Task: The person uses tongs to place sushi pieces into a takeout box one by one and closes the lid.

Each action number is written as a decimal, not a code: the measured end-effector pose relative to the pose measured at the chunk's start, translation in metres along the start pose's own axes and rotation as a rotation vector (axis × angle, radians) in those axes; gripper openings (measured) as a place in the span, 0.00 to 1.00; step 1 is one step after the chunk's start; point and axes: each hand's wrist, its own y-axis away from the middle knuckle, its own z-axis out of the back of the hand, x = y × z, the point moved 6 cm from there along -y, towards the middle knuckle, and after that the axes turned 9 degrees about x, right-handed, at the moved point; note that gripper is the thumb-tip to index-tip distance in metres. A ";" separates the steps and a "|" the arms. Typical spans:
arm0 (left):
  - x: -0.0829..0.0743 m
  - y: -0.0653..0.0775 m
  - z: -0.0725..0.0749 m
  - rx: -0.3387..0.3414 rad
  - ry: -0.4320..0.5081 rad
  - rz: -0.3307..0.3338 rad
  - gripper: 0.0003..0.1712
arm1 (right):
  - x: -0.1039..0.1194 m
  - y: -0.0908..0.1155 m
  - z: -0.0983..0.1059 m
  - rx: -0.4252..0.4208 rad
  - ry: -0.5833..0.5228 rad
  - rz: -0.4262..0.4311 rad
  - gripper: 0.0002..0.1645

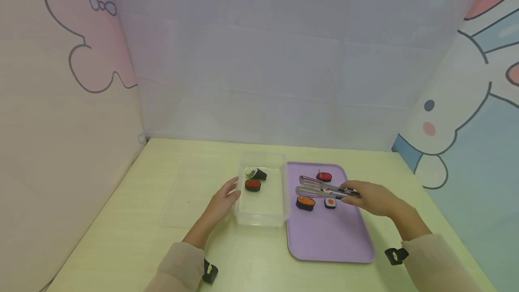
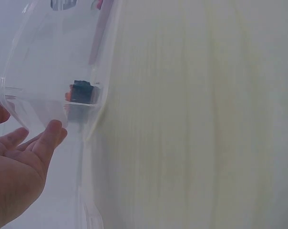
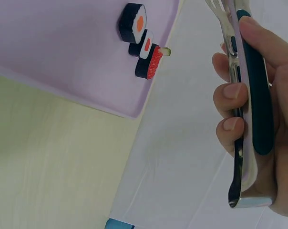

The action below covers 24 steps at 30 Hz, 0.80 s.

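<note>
My left hand touches the left wall of a clear plastic box, its fingers loosely bent against the outside. Inside the box lie a red-topped sushi piece and a dark cone-shaped hand roll. With curled fingers, my right hand grips metal tongs by their dark handles. The tongs' two arms stand apart with nothing between their tips, over a purple tray. Below the tips sits an orange-topped sushi piece. Near it are a square sushi roll and a red-topped piece; the tongs partly hide another roll.
A clear flat lid lies on the table left of the box. The tray stands against the box's right side. Cloth walls with cartoon animals close in the pale table at the back and sides.
</note>
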 end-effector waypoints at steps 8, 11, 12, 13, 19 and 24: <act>0.000 0.000 0.000 0.006 -0.005 0.005 0.30 | -0.002 0.006 -0.013 -0.005 0.022 0.015 0.15; 0.000 0.000 0.000 0.013 -0.002 0.006 0.30 | -0.002 0.006 -0.017 -0.007 0.053 0.024 0.14; 0.000 0.000 0.000 0.014 -0.001 0.005 0.30 | -0.002 0.005 -0.019 -0.007 0.063 0.033 0.14; 0.000 0.000 0.000 0.015 0.001 0.004 0.31 | -0.001 0.005 -0.020 -0.009 0.071 0.043 0.13; 0.000 0.000 0.000 0.007 -0.005 0.012 0.31 | -0.003 0.005 -0.019 -0.040 0.108 0.083 0.09; 0.001 -0.001 0.000 0.007 -0.004 0.016 0.31 | -0.003 0.007 -0.011 -0.051 0.103 0.078 0.10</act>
